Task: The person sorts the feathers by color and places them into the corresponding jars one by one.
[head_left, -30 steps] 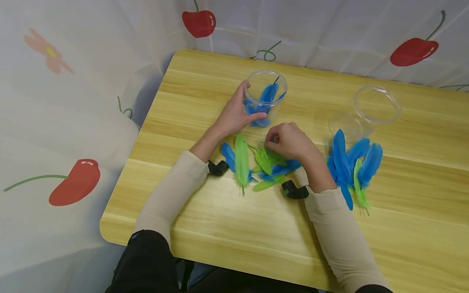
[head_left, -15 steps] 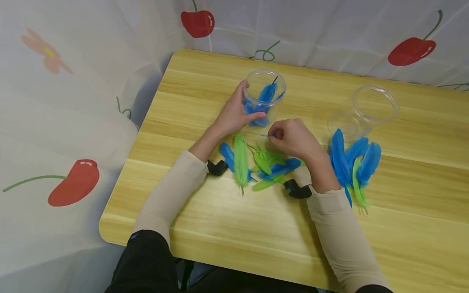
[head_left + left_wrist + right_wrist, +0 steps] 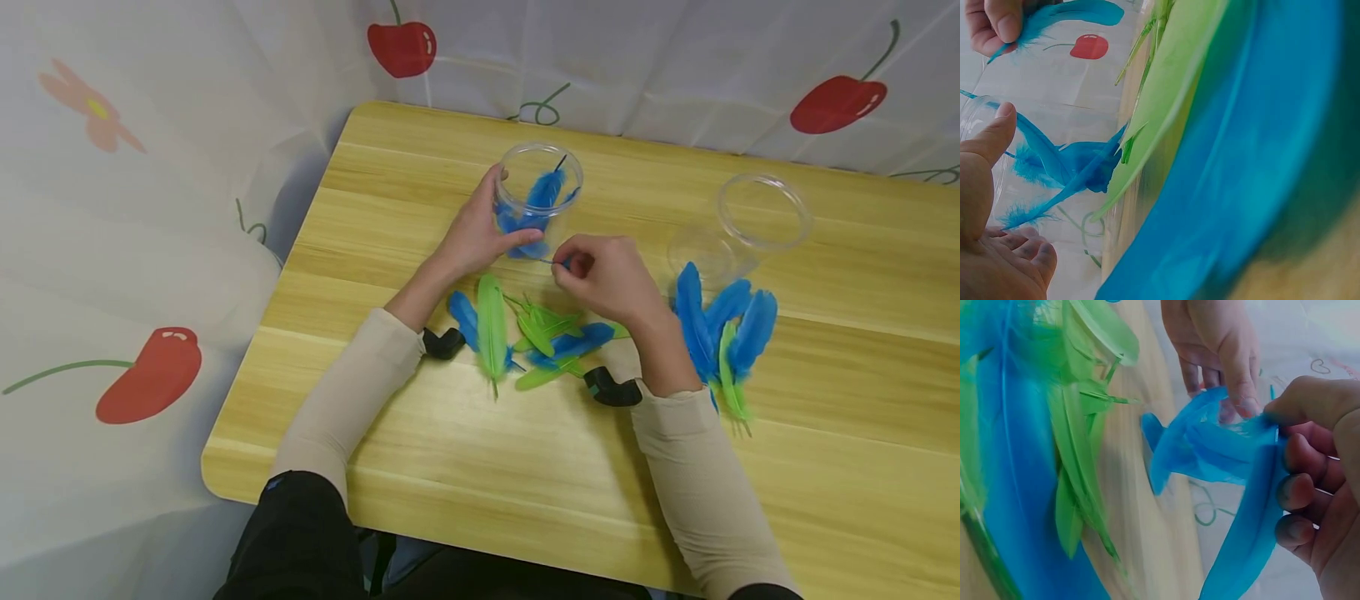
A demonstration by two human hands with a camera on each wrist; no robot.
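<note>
My left hand (image 3: 477,229) grips a clear plastic cup (image 3: 542,212) from its left side, thumb at the front. Several blue feathers (image 3: 1072,169) lie inside the cup, one quill rising to the rim. Just right of the cup, my right hand (image 3: 611,275) pinches a blue feather (image 3: 1250,531) near its quill. The quill tip points left toward the cup; in the head view the fingers hide most of this feather. Below both hands lies a loose pile of green feathers (image 3: 492,329) and blue feathers (image 3: 581,342) on the table.
A second clear cup (image 3: 765,247) stands at the right on the wooden table (image 3: 465,467). Blue feathers (image 3: 752,333) and green ones lie by it, partly behind my right forearm. A curtain with cherry prints (image 3: 637,67) hangs along the table's back and left.
My right hand has risen from the feather pile toward the cup, bringing the pinched blue feather with it. My left hand still holds the cup in the same place.
</note>
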